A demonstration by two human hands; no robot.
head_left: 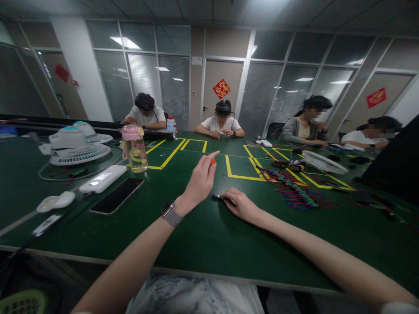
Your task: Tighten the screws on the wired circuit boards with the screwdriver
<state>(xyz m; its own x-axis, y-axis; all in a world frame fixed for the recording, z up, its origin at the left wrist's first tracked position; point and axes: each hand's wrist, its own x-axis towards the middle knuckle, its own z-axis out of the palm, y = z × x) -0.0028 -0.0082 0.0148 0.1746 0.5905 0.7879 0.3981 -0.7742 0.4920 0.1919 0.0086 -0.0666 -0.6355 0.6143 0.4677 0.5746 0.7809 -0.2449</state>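
Note:
My left hand (198,179), wearing a watch (170,213), is raised above the green table. Its index finger points forward, and a small orange-tipped thing (213,161) shows between the fingers; the rest of that thing is hidden. Lower and to the right, my right hand (241,204) rests on the table with its fingers closed on a small dark wired part (216,196). The part's near end lies under the fingers. Further right is a bundle of small green circuit boards (299,192) with red and blue wires.
A phone (118,196), a white power strip (103,179) and a pink-lidded bottle (134,150) stand or lie at left, before white fans (80,150). Yellow tape (245,177) marks the green table (196,244). A white fan grille (324,162) lies right. Several people sit across.

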